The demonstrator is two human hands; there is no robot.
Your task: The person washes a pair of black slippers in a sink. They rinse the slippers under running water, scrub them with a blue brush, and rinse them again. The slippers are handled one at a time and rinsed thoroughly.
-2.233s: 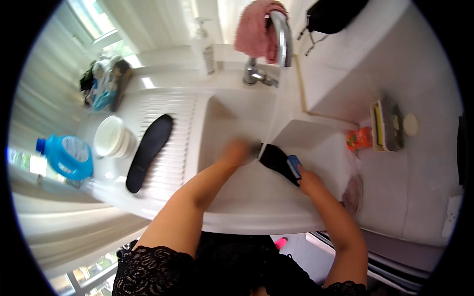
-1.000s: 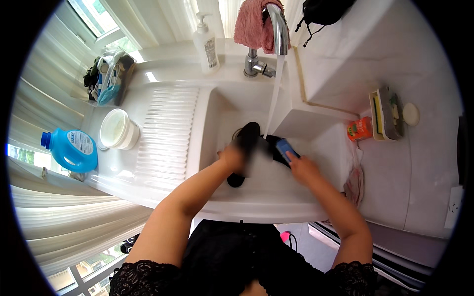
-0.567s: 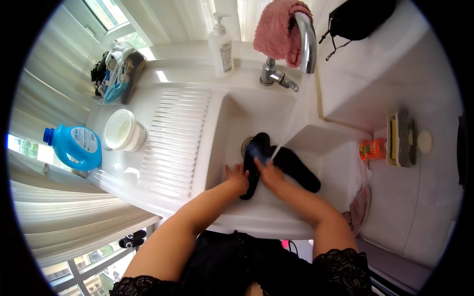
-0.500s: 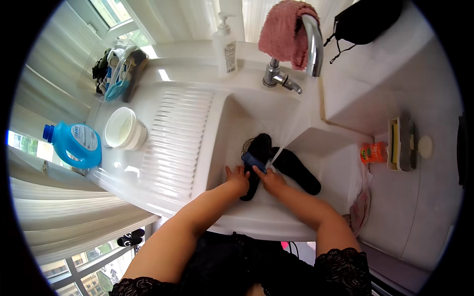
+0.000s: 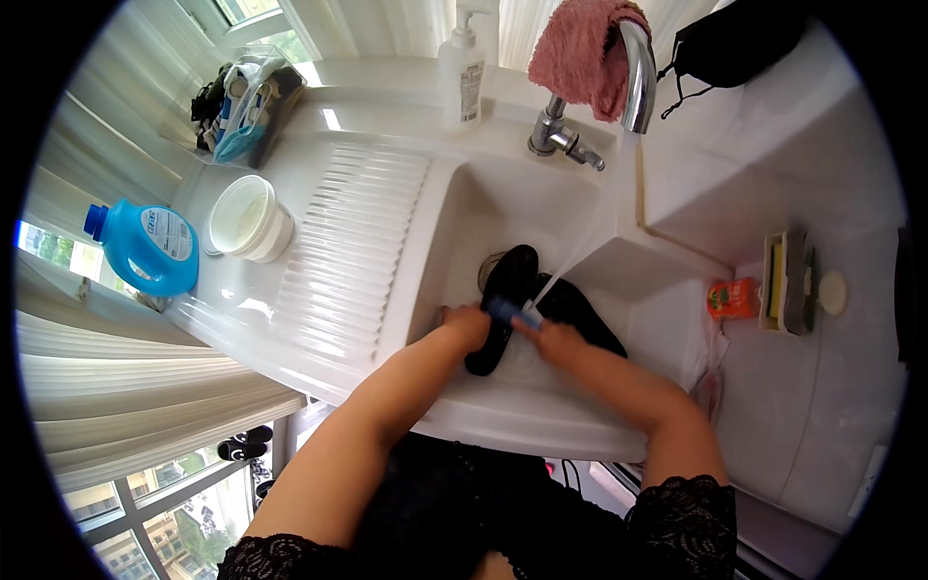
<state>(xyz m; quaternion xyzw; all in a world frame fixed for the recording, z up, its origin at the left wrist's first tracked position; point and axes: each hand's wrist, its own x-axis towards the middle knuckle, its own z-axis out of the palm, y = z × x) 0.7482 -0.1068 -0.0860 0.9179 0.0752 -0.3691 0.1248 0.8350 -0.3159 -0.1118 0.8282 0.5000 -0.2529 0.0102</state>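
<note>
a white sink unit (image 5: 319, 333) carries nearly everything here. its basin (image 5: 503, 208) opens just beyond the hands, and two black insoles lie on its floor: one (image 5: 503, 290) under the left hand (image 5: 466, 327), the other (image 5: 580, 307) just beyond the right hand (image 5: 553, 338). left of the left hand runs the ribbed draining board (image 5: 353, 232). further left on the flat rim sit a white tub (image 5: 249, 217) and, beyond it, a blue detergent bottle (image 5: 145, 246) lying on its side. at the far left corner stands a clear box of oddments (image 5: 242, 111). on the back ledge, beyond the hands, stand a white pump bottle (image 5: 462, 77) and the chrome tap (image 5: 590, 106).
</note>
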